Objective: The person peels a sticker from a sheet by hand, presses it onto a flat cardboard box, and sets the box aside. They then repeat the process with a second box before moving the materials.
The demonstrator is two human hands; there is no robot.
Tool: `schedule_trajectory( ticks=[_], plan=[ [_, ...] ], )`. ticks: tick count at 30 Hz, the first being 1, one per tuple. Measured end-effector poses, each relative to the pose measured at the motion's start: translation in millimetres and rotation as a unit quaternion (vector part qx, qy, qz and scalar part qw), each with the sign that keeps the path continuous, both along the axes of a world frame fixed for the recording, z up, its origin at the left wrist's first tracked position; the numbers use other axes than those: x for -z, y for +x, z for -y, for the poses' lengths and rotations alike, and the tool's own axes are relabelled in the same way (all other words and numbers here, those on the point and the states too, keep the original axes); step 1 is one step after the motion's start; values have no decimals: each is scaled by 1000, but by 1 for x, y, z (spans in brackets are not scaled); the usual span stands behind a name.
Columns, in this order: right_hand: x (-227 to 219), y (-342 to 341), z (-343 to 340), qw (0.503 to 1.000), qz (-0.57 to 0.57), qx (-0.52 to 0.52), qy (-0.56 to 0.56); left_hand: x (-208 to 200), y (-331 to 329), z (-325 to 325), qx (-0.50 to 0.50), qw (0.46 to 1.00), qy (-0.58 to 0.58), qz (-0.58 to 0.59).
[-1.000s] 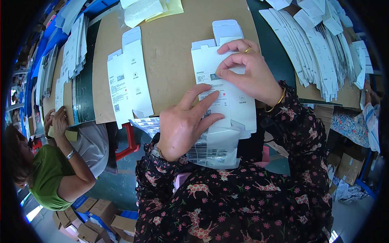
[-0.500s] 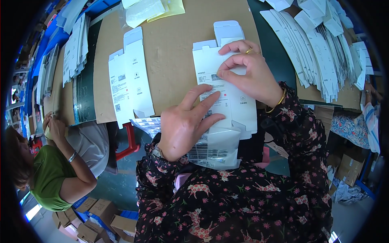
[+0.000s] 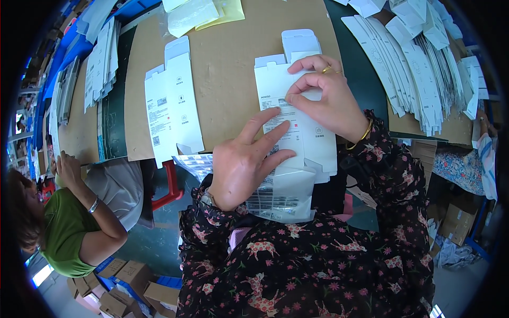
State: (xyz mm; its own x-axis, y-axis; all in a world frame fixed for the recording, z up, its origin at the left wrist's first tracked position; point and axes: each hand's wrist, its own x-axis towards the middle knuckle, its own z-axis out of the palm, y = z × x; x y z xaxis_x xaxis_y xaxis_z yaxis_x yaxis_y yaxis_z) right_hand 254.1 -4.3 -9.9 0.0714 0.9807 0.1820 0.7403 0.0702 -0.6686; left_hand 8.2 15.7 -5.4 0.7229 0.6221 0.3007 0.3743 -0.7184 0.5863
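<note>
A flat white folding carton (image 3: 317,139) with printed text lies in front of me, its end flaps pointing away. My left hand (image 3: 236,172) rests on its lower left part, fingers spread and open. My right hand (image 3: 324,98) lies over the upper right, thumb and forefinger pinched at a small grey sticker (image 3: 281,102) on the front panel. Whether the sticker is fully stuck down is hidden by the fingertips. Beneath my left hand, a sheet of silver stickers (image 3: 278,204) on clear backing hangs over the table's near edge. Another flat white carton (image 3: 183,100) lies to the left.
Brown cardboard (image 3: 228,69) covers the table. Stacked flat cartons (image 3: 382,69) stand at the right, more cartons (image 3: 101,66) at the left. Plastic bags and yellow paper (image 3: 228,13) lie at the far edge. A person in green (image 3: 69,228) works at left, near a red stool (image 3: 170,188).
My hands and the carton hold nearly the same pose, with the whole view shifted slightly. The person at left has moved their hands a little.
</note>
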Motion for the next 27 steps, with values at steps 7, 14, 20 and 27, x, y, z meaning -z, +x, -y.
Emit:
schedule_trajectory(
  ticks=[7, 14, 20, 27],
  plan=[
    [-1, -12, 3, 997, 75, 35, 10, -2, -1, 3, -4, 1000, -10, 6],
    [3, -5, -4, 999, 21, 32, 27, -3, 1, 7, -13, 1000, 3, 1],
    [10, 3, -1, 994, -11, -3, 112, -19, -14, 22, -79, 996, 30, -38],
    [-5, -6, 76, 981, -84, 169, 36, -7, -13, 36, -120, 993, 9, -14]
  ],
)
